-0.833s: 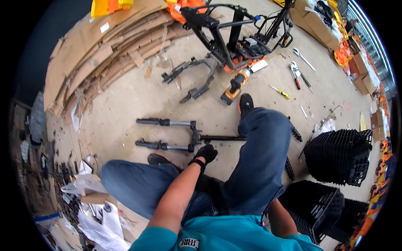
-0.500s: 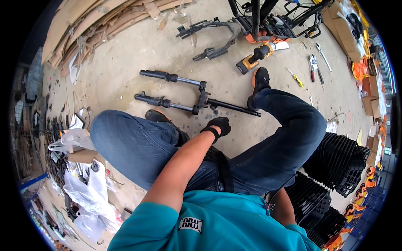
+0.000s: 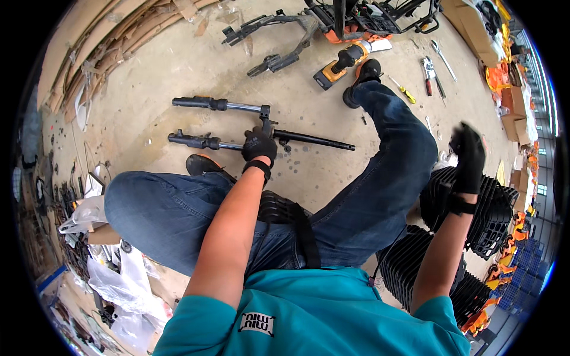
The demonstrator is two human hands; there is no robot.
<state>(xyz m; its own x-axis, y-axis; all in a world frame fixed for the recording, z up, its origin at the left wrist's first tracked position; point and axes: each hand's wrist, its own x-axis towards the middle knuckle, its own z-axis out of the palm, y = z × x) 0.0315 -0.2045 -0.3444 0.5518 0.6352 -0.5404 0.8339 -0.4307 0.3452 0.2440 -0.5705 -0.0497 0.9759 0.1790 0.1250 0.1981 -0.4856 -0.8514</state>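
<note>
A dark front fork [image 3: 265,113] lies flat on the concrete floor [image 3: 309,178], near the middle of the part that shows, its two legs [image 3: 198,103] pointing to the floor's left edge and its black stem [image 3: 314,140] toward the right edge. The left hand [image 3: 259,146], in a black glove, rests over the near end of the clamp joining the legs, touching it; black glove against black metal, so I cannot tell whether the fingers close around it. The right hand [image 3: 469,155], gloved too, is raised well apart from the fork and shows in front of the stacked black crates [image 3: 499,219] on the floor's right side; its fingers are blurred, and I cannot tell whether they are spread or pressed together. Between the person's parted knees and the far edge, a yellow and black power tool [image 3: 344,64] sits just beside the right shoe [image 3: 368,71]. Beyond it stands a black frame [image 3: 362,26], with a dark forked bracket [image 3: 306,35] to its left. Toward the far right corner lie a yellow-handled screwdriver [image 3: 405,94], red-handled pliers [image 3: 427,77] and a silver wrench [image 3: 443,59]. Flattened cardboard [image 3: 89,47] fills the far left corner.
</note>
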